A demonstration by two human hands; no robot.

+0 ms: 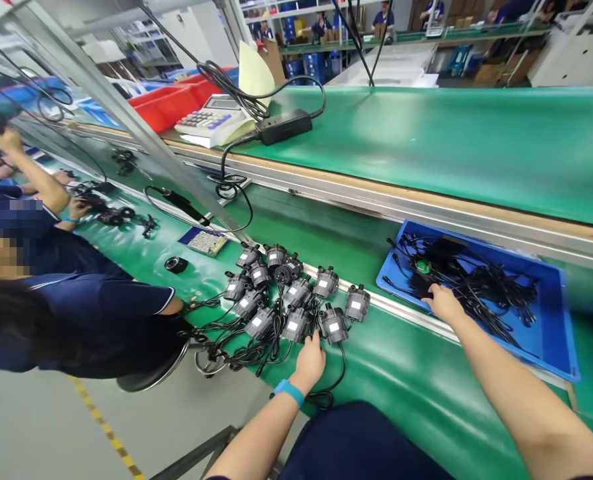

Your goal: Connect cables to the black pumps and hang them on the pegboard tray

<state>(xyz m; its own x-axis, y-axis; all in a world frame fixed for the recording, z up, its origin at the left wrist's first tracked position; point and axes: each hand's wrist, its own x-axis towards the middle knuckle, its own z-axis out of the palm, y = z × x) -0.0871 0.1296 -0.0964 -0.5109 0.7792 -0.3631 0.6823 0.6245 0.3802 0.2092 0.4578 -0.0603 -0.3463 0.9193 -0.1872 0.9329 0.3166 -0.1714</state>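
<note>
Green matting point(401, 393) covers the workbench, and across it lies a huddle of roughly a dozen black pumps point(296, 293), most showing a white label, with their leads tangled around and beneath them. The worker's left hand point(310, 365), a teal band point(290, 393) at the wrist, is at the near edge of this huddle, its index finger stretched forward just beside the closest pumps; from where I stand, I can't tell whether it pinches a lead or merely touches one. Well apart, the right hand point(445, 303) reaches over the near rim of a blue tray point(551, 333), fingers bent against the dark contents close to a round green piece point(423, 267). Whether those fingers grip anything, I can't say. Black cables point(496, 290) fill much of the tray, heaped towards its far side.

Beyond the pumps sits a round black part point(175, 265). On the raised shelf point(451, 133) above, a calculator point(214, 120) lies near a black power adapter point(285, 127), with a red bin point(169, 103) behind. To the left, a co-worker in a navy shirt point(101, 297) sits on a stool point(151, 375) beside the bench.
</note>
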